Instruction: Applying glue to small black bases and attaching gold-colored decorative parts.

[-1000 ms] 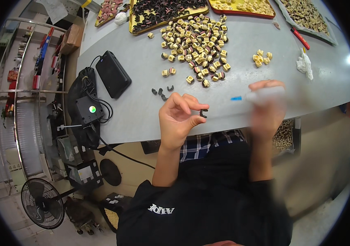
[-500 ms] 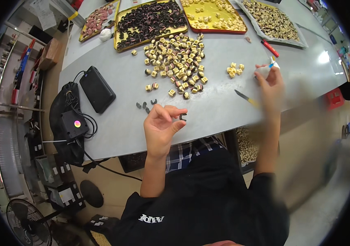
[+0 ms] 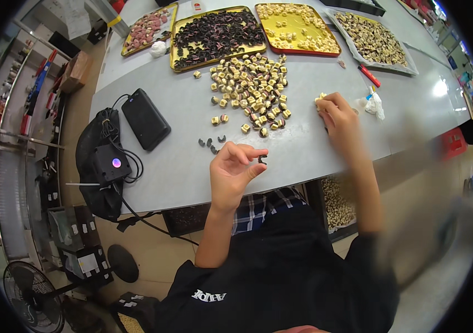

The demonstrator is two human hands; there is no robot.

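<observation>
My left hand pinches a small dark C-shaped piece between thumb and forefinger, just above the near part of the grey table. Several like it lie loose beside that hand. My right hand is lowered over a little group of cream-coloured pieces, fingers curled together. Its fingertips meet the group, and what lies between them is hidden. To the right of this hand rest a crumpled white tissue and a small blue-tipped applicator.
Dark and cream assembled pieces form a heap mid-table. Behind stand trays of pink pieces, dark pieces, cream pieces and mixed pieces. A red marker, a black power bank and a cabled black box lie around.
My right hand has let go of the white item by the tissue and come left to the cream pieces, covering the knife. The left hand keeps its dark piece; the whole view has shifted slightly.
</observation>
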